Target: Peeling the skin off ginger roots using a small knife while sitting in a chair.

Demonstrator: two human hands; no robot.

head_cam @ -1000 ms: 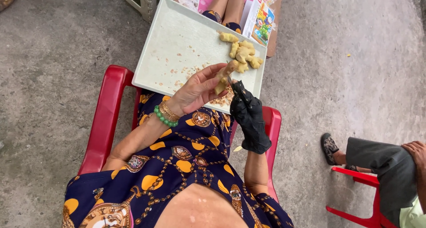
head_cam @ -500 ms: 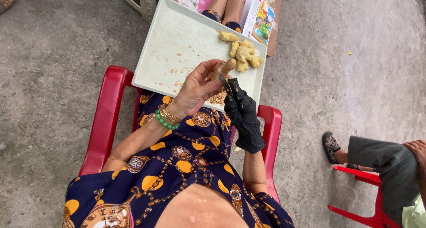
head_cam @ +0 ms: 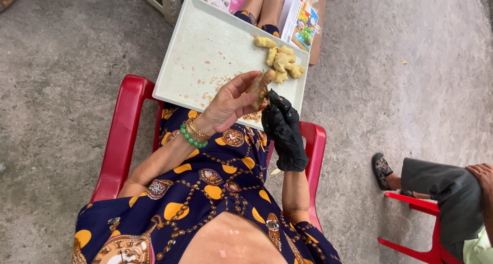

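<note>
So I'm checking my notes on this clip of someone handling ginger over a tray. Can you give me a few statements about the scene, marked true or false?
1. The left hand is bare and holds a piece of ginger. True.
2. The right hand wears a white glove. False: the glove is black.
3. The tray holds a pile of peeled ginger near its far right corner. True.
4. The person sits on a blue chair. False: the chair is red plastic.
5. The left wrist carries a green bead bracelet. True.
6. The tray lies on the ground. False: it rests on the person's lap.
</note>
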